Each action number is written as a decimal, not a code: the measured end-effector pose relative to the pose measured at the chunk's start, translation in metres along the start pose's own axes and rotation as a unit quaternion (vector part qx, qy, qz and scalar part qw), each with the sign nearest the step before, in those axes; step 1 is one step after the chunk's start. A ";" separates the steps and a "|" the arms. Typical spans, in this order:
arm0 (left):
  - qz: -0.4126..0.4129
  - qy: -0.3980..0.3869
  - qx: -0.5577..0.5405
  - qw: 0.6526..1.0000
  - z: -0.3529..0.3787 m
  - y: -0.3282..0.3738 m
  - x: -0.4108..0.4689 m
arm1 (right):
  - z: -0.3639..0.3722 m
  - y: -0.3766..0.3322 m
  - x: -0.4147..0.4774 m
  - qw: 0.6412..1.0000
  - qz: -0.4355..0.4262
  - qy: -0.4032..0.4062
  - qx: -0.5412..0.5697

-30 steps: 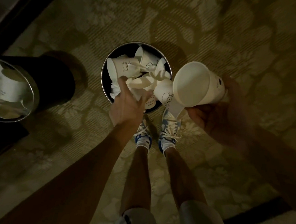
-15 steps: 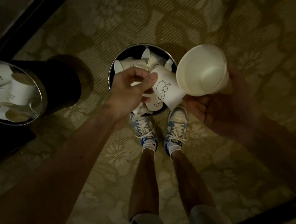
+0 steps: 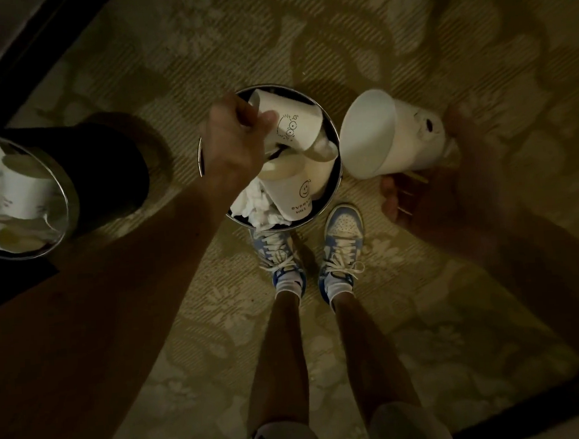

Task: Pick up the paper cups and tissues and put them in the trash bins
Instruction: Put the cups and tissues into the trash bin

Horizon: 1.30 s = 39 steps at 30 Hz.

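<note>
A round metal-rimmed trash bin stands on the carpet just ahead of my feet, filled with white paper cups and crumpled tissue. My left hand hovers over the bin's left side, gripping a white paper cup with a cartoon face that lies tilted across the bin. One cup with a smiley rests inside near the front. My right hand is to the right of the bin, holding a larger white paper cup on its side, mouth facing left.
A second dark bin with a metal rim stands at the left edge, holding several white cups. My blue and white sneakers are close to the middle bin. A dark baseboard runs along the upper left; patterned carpet lies all around.
My left hand has moved up over the bin with the cartoon-face cup and laid it across the bin. My right hand has tipped the large cup onto its side.
</note>
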<state>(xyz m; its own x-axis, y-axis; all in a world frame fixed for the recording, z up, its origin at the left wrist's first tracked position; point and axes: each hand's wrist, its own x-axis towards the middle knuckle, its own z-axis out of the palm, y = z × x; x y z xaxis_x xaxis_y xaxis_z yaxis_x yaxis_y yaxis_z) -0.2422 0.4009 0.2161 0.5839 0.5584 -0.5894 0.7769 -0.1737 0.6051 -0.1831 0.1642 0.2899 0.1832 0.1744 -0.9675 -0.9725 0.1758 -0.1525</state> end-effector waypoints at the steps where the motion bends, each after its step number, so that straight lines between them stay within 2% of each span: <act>1: -0.006 0.000 0.001 1.000 0.003 -0.002 0.003 | 0.001 0.000 -0.003 1.000 -0.004 -0.008 0.009; 5: -0.005 -0.008 0.012 1.000 -0.001 -0.004 0.009 | -0.003 0.002 -0.004 0.999 -0.011 -0.028 -0.028; 9: 0.033 0.042 0.018 0.998 -0.026 0.013 -0.016 | 0.011 0.008 -0.004 0.991 -0.045 -0.011 -0.129; 12: 0.009 -0.083 -0.081 0.993 -0.046 0.016 -0.062 | 0.032 0.022 -0.006 0.976 -0.073 -0.004 -0.203; 14: 0.007 -0.149 -0.095 0.984 -0.054 0.010 -0.094 | 0.048 0.034 -0.007 0.966 -0.080 0.002 -0.244; 17: -0.033 -0.114 -0.150 0.982 -0.057 -0.010 -0.120 | 0.071 0.053 -0.007 0.943 -0.110 -0.012 -0.313; 19: -0.075 -0.072 -0.188 0.977 -0.058 -0.027 -0.121 | 0.084 0.066 -0.003 0.894 -0.161 -0.018 -0.418; 21: -0.105 -0.046 -0.220 0.969 -0.060 -0.045 -0.116 | 0.093 0.076 0.006 0.821 -0.224 -0.012 -0.525; 26: -0.110 -0.039 -0.196 0.974 -0.058 -0.079 -0.084 | 0.105 0.085 0.027 0.688 -0.323 -0.021 -0.650; 30: -0.069 -0.074 -0.151 0.983 -0.048 -0.090 -0.064 | 0.110 0.088 0.038 0.626 -0.377 -0.014 -0.683; 34: -0.055 -0.099 -0.126 0.986 -0.036 -0.096 -0.061 | 0.107 0.086 0.049 0.557 -0.364 -0.007 -0.746; 39: -0.098 -0.082 -0.137 0.982 -0.018 -0.099 -0.056 | 0.104 0.087 0.055 0.515 -0.359 -0.011 -0.779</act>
<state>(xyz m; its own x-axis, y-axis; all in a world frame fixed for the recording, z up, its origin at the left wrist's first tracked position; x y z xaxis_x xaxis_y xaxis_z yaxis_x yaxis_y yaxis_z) -0.3565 0.4013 0.1990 0.4777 0.4167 -0.7734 0.7988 0.1606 0.5798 -0.2427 0.2903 0.2442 0.5604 0.6194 -0.5498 0.4133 -0.7845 -0.4624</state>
